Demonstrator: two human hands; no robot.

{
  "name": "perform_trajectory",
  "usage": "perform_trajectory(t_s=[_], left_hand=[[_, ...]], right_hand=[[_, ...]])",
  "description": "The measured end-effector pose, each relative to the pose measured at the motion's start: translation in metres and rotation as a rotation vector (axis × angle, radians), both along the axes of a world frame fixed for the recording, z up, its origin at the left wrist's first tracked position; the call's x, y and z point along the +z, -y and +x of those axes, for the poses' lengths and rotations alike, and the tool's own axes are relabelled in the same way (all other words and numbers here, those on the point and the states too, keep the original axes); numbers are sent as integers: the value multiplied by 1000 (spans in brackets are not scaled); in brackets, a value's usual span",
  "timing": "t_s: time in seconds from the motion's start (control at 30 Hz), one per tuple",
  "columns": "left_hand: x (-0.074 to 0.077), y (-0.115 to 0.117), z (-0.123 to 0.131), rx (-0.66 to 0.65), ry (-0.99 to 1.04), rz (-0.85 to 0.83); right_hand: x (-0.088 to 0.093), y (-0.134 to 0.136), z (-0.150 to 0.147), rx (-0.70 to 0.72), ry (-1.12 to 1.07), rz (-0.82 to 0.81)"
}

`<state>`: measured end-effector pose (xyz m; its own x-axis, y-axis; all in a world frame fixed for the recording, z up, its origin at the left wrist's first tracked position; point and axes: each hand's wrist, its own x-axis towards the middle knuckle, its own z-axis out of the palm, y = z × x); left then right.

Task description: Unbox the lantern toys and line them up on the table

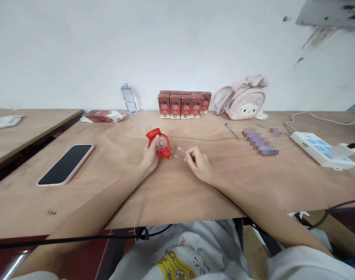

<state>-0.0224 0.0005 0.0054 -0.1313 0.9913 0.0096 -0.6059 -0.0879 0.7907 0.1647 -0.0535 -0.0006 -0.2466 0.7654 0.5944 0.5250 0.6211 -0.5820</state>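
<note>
My left hand (150,157) is closed around a small red lantern (165,149) with a clear round middle, tilted over the table. To its right, my right hand (199,163) pinches a thin wire piece (181,150) between thumb and fingertips. Two small looped ends of the wire point left toward the lantern, apart from it. My fingers hide the other end of the wire.
Several red printed boxes (180,107) stand by the wall, between a clear bottle (128,98) and a pink bag (246,103). An opened box (103,116) lies left. A phone (66,165), a pen (231,130) and a white power strip (320,149) lie on the table (177,194).
</note>
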Motion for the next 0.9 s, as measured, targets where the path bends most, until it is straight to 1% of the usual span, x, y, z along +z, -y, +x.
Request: perform_trajectory(t_s=[0.07,0.13,0.33,0.43,0.7,0.9], left_hand=[[0,2,1,-37,-15,5],[0,3,1,-68,-16,5],[-1,4,1,-80,9,-35],[-1,5,2,-108,4,-44],[1,8,3,-155,32,-55],[6,11,4,-236,71,-120]], right_hand=[[1,-2,0,42,-132,-195],[1,-4,-1,93,-242,-311],[-2,-11,-3,264,-508,-476],[-4,-13,-3,286,-542,-501],[-7,-16,-2,298,-534,-513],[-9,-17,-3,302,-571,-533]])
